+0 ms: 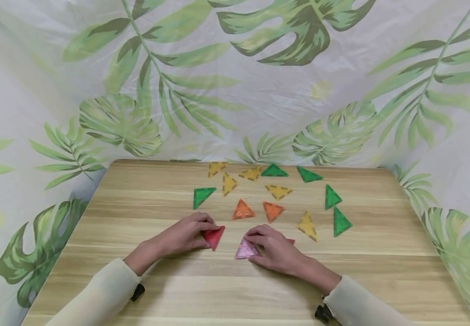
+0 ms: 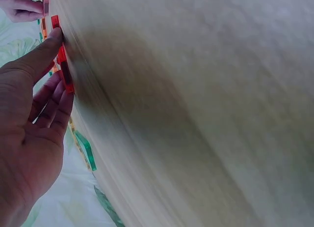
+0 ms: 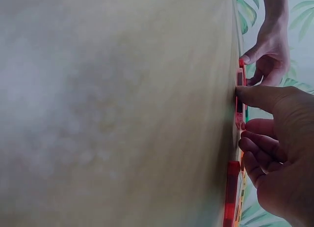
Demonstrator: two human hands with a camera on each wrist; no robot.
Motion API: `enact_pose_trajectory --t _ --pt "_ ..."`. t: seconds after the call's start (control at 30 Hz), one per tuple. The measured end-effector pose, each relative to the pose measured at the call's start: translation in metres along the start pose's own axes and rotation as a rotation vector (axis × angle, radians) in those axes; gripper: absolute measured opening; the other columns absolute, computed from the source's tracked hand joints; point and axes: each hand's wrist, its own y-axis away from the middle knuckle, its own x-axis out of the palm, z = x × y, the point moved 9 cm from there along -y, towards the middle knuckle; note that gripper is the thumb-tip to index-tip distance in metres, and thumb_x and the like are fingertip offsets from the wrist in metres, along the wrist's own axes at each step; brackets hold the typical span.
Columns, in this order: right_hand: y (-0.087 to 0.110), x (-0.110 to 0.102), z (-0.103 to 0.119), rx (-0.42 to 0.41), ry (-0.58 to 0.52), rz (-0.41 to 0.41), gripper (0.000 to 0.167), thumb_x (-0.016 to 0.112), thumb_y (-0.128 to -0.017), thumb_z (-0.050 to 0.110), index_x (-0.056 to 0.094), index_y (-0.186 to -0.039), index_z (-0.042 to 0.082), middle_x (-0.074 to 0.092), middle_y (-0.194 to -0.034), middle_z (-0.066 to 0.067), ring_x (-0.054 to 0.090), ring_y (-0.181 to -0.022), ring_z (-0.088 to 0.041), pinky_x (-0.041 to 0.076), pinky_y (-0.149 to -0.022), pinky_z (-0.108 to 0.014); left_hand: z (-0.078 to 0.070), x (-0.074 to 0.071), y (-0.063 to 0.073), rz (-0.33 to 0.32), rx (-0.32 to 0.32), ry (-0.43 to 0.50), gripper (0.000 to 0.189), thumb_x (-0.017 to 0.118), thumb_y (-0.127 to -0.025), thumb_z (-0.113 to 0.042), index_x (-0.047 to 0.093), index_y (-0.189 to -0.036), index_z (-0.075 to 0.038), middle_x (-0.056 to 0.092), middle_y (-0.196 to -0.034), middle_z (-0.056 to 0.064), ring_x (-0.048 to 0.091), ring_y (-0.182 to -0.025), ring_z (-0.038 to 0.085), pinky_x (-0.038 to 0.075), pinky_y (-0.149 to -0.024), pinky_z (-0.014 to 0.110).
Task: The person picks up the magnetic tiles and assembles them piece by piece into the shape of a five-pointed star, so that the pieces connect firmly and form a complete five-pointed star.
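My left hand [image 1: 187, 232] pinches a red triangular magnetic tile [image 1: 215, 236] between thumb and fingers, low over the wooden table. In the left wrist view the thumb lies on one edge of this red tile [image 2: 62, 57], with fingertips at its other end. To its right, a pink triangular magnetic tile [image 1: 244, 250] is held by my right hand [image 1: 277, 251], the thumb and fingers at its sides. A gap separates the two tiles. A second red tile [image 1: 291, 241] shows partly behind my right hand; the right wrist view has this red tile [image 3: 231, 192] below the fingers.
Two orange triangles [image 1: 243, 210] lie just beyond my hands. Farther back are several yellow triangles [image 1: 278, 191] and several green ones [image 1: 274, 170], spread over the wooden table [image 1: 145, 181]. A leaf-patterned cloth [image 1: 218, 113] hangs behind the table's far edge.
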Motion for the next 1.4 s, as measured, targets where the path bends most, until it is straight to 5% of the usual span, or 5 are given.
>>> enact_pose_trajectory --t 0.67,1.03,1.4 --pt "-0.029 0.01 0.007 0.042 0.001 0.004 0.044 0.088 -0.089 0.028 0.077 -0.124 0.003 0.071 -0.127 -0.005 0.064 -0.121 -0.019 0.055 -0.103 -0.036 -0.017 0.008 -0.011 0.027 0.034 0.013 0.039 0.088 -0.089 -0.02 0.077 -0.123 -0.004 0.069 -0.123 0.005 0.062 -0.111 0.019 0.059 -0.094 0.034" --pt "0.006 -0.037 -0.023 0.066 -0.007 0.065 0.043 0.088 -0.089 0.027 0.077 -0.125 0.005 0.071 -0.124 -0.004 0.068 -0.112 -0.019 0.059 -0.094 -0.04 -0.025 0.013 -0.015 0.068 0.009 -0.031 0.064 0.089 -0.088 -0.038 0.068 -0.142 -0.009 0.061 -0.137 0.005 0.056 -0.126 0.02 0.055 -0.105 0.039" --pt "0.049 -0.049 -0.054 0.104 -0.014 0.13 0.052 0.092 -0.084 0.037 0.076 -0.125 0.008 0.07 -0.12 0.0 0.063 -0.109 -0.015 0.058 -0.088 -0.033 -0.031 0.019 -0.024 0.081 0.016 -0.053 0.067 0.09 -0.086 -0.04 0.069 -0.14 -0.009 0.063 -0.138 0.003 0.056 -0.127 0.021 0.054 -0.104 0.039"
